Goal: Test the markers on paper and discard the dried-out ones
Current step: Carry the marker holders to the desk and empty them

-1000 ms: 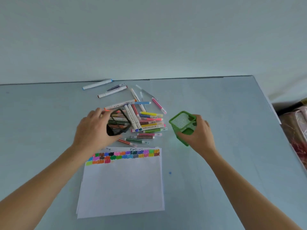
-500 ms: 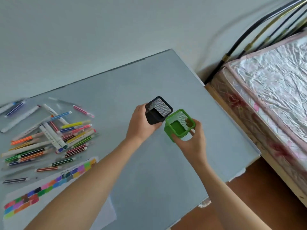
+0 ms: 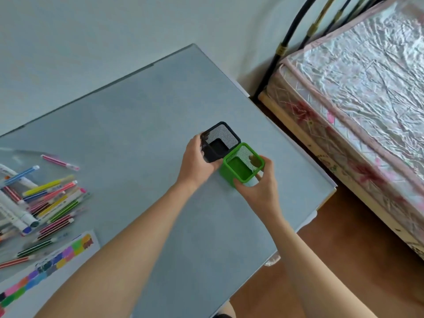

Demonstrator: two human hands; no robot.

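Markers (image 3: 49,204) are lying heaped at the left edge of the frame above the swatched paper (image 3: 46,269); right of centre, the left hand (image 3: 197,162) is gripping a black mesh cup (image 3: 220,141) and the right hand (image 3: 257,188) a green one (image 3: 242,165), side by side and touching, probably as sorting bins.

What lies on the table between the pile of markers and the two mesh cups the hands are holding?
Nothing: in the head view, bare grey table separates the markers from the black cup and green cup.
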